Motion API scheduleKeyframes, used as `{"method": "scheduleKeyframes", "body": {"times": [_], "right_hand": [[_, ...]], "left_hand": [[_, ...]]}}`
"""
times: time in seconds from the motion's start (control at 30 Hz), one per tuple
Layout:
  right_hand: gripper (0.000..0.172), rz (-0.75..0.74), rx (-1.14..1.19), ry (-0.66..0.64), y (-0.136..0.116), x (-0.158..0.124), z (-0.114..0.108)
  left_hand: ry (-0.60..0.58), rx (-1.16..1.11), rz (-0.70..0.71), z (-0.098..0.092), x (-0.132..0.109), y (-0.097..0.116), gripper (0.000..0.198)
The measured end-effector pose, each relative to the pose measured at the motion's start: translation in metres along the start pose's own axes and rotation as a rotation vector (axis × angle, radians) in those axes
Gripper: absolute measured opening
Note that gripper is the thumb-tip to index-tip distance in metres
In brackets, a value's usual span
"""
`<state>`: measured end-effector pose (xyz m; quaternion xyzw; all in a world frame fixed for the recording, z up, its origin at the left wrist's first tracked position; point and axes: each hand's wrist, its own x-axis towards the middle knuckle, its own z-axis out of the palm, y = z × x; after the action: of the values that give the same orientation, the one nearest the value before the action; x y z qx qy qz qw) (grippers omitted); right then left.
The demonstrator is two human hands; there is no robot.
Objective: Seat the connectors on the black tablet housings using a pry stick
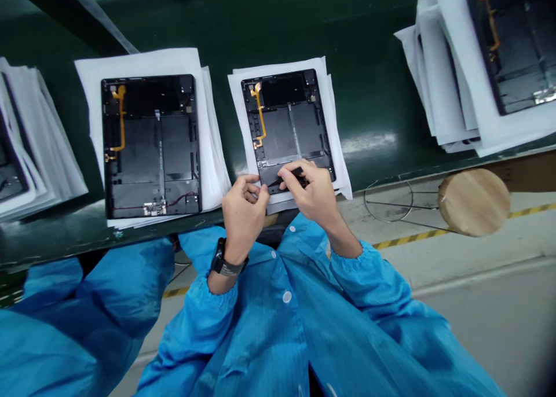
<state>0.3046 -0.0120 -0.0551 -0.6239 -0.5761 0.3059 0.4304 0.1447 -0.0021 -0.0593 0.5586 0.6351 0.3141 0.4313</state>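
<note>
Green bench (369,96) bears the handled tablet (278,132), long axis forward, veering left.

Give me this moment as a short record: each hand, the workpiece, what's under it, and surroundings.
Left hand: left hand, at the near left corner; grip unclear
Right hand: right hand, pinching a small dark item over the near edge; exact type unclear
Workpiece: open black housing with orange flex cable
Under it: white sheets on a green bench
Left neighbour: similar housing
Right, off bench: wooden-topped stool
</note>
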Motion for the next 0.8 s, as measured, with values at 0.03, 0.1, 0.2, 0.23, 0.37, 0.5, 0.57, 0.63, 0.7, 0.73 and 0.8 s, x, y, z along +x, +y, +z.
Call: {"method": "scheduleKeyframes", "body": {"times": [0.03, 0.1, 0.2, 0.23, 0.37, 0.5, 0.57, 0.63, 0.7, 0.73, 0.8], "right_hand": [[0.016, -0.010, -0.010, 0.000, 0.000, 0.000, 0.000], [0.017, -0.034, -0.023, 0.005, 0.000, 0.000, -0.001], [0.017, -0.035, -0.038, 0.038, 0.003, -0.001, -0.007], [0.017, -0.021, -0.042, 0.056, 0.005, -0.001, -0.011], [0.016, 0.015, -0.047, 0.096, 0.009, -0.005, -0.023], [0.015, 0.012, -0.041, 0.082, 0.010, -0.008, -0.026], [0.015, 0.011, -0.044, 0.076, 0.010, -0.009, -0.026], [0.015, 0.009, -0.053, 0.079, 0.009, -0.009, -0.027], [0.015, 0.009, -0.055, 0.091, 0.009, -0.010, -0.027], [0.015, 0.011, -0.054, 0.097, 0.008, -0.010, -0.028], [0.014, 0.010, -0.048, 0.103, 0.007, -0.009, -0.028]], "left_hand": [[-0.004, -0.009, -0.003, 0.000, 0.000, 0.000, 0.020], [-0.010, -0.023, -0.009, -0.001, 0.000, 0.001, 0.022], [-0.014, -0.045, -0.022, -0.001, 0.000, 0.002, 0.022], [-0.017, -0.051, -0.027, -0.001, 0.000, 0.003, 0.022], [-0.011, -0.051, -0.018, -0.001, -0.002, 0.004, 0.020], [0.004, 0.023, 0.023, 0.000, -0.001, 0.002, 0.021], [0.007, 0.084, 0.044, 0.001, -0.001, 0.001, 0.022], [0.014, 0.140, 0.064, 0.002, -0.001, 0.002, 0.023], [0.053, 0.194, 0.090, 0.005, -0.003, 0.004, 0.027], [0.080, 0.216, 0.104, 0.006, -0.004, 0.005, 0.031], [0.124, 0.251, 0.130, 0.009, -0.005, 0.007, 0.040]]}}
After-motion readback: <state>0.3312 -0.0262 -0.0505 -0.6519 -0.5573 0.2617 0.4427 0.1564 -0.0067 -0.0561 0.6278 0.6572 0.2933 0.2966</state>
